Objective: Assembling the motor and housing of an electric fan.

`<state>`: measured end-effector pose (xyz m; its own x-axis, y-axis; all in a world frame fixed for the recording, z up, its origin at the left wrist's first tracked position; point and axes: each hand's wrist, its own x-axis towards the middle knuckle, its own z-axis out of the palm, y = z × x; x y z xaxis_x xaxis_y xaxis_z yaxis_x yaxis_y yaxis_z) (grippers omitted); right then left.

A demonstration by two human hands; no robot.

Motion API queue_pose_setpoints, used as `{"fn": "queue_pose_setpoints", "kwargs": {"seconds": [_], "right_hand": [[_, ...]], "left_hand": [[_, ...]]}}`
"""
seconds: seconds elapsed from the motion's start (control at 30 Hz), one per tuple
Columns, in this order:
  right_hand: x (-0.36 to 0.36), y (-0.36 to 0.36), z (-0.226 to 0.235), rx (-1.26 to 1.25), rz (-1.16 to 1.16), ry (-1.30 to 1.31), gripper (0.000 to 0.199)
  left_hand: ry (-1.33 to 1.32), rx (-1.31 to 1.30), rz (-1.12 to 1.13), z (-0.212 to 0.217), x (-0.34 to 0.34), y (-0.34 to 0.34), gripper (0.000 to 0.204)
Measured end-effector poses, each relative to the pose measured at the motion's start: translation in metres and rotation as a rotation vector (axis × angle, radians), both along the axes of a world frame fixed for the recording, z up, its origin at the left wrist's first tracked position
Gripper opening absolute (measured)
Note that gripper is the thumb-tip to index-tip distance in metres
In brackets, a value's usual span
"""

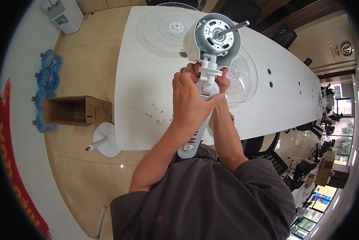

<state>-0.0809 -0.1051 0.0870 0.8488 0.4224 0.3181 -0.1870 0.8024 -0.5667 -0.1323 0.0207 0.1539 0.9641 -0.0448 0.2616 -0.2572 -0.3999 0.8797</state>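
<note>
Both my hands are closed round the neck joint of a white electric fan body (207,86), just below its motor housing. My left hand (189,94) wraps the joint from the left, its fingertips partly hidden behind it. My right hand (222,82) grips the right side, thumb and fingers against the white plastic. Above them the round motor (216,37) sits exposed in its housing, a metal shaft pointing up to the right. The fan's control neck (188,150) slants down toward my lap. Behind the housing lie a wire grille (163,34) and a second grille with clear blades (243,76).
Small white parts (159,121) lie on the white table (139,88) left of my forearm. On the floor at left are an open cardboard box (99,111), a round fan base with a pole (107,140) and several blue water bottles (49,80). A black chair (269,156) stands at right.
</note>
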Motion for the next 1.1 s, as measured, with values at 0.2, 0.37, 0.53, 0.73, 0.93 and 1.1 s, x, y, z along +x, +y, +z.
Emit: {"fn": "queue_pose_setpoints", "kwargs": {"seconds": [0.2, 0.37, 0.53, 0.73, 0.93, 1.1], "right_hand": [[-0.001, -0.005, -0.003, -0.209, -0.112, 0.143, 0.089], [0.017, -0.013, -0.032, -0.116, -0.086, 0.116, 0.077], [0.023, -0.018, -0.044, -0.088, -0.106, 0.207, 0.072], [0.017, -0.005, -0.026, -0.368, -0.249, 0.258, 0.082], [0.018, -0.003, -0.027, -0.227, -0.213, 0.327, 0.071], [0.034, 0.002, -0.019, -0.176, -0.25, 0.463, 0.057]], "left_hand": [[0.075, 0.009, -0.003, -0.003, 0.013, 0.001, 0.071], [0.136, 0.018, 0.015, -0.008, 0.023, 0.002, 0.076], [0.186, 0.046, 0.001, -0.011, 0.03, 0.002, 0.078], [0.205, 0.067, 0.001, -0.021, 0.034, 0.005, 0.08], [0.251, 0.057, -0.016, -0.023, 0.038, 0.008, 0.08], [0.225, -0.017, 0.041, -0.052, 0.031, 0.026, 0.074]]}}
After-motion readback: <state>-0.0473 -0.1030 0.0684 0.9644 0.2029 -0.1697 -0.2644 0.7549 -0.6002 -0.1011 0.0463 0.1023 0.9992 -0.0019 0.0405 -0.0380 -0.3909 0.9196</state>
